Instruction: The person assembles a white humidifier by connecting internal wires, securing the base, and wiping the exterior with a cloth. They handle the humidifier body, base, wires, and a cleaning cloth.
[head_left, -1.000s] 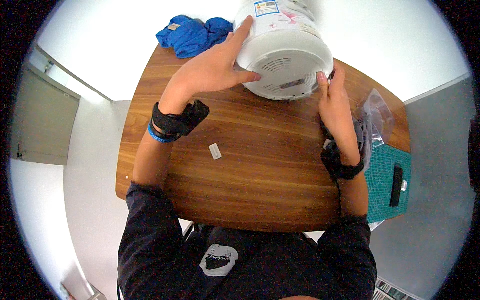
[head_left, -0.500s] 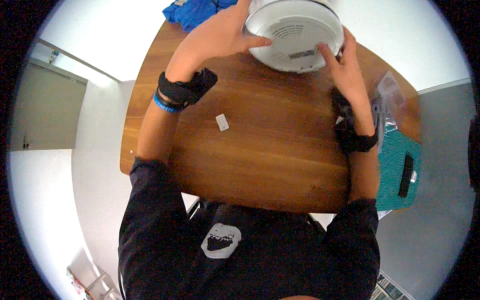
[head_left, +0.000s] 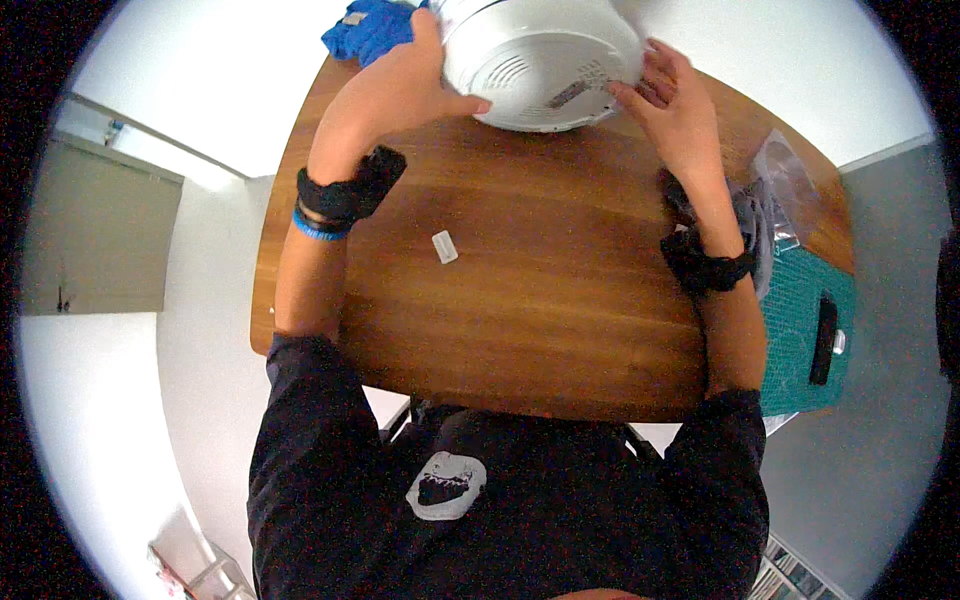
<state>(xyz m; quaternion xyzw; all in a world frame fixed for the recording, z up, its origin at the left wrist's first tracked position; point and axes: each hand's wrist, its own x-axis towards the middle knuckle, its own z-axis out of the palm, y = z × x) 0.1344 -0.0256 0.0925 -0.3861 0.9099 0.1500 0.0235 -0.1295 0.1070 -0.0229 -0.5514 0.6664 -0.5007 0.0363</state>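
Note:
A white round appliance (head_left: 545, 85) is tipped up at the far edge of the table, its base with vent slots and a dark label toward me. My left hand (head_left: 405, 90) grips its left side, the thumb on the base rim and the fingers mostly hidden behind. At the right side, my right hand (head_left: 675, 110) has its thumb against the base and its curled fingers around the edge. The appliance's top runs out of the picture.
A small white rectangular piece (head_left: 444, 247) lies mid-table on the wooden table (head_left: 540, 320). Blue cloth (head_left: 365, 30) sits at the far left. On the right are dark grey fabric (head_left: 758, 225), a clear plastic bag (head_left: 785, 185) and a green mat (head_left: 790, 330) bearing a black strip (head_left: 823, 340).
The appliance has shifted left and slightly up in the picture with my left hand, and it has turned a little. My right hand's fingers have curled more at its edge.

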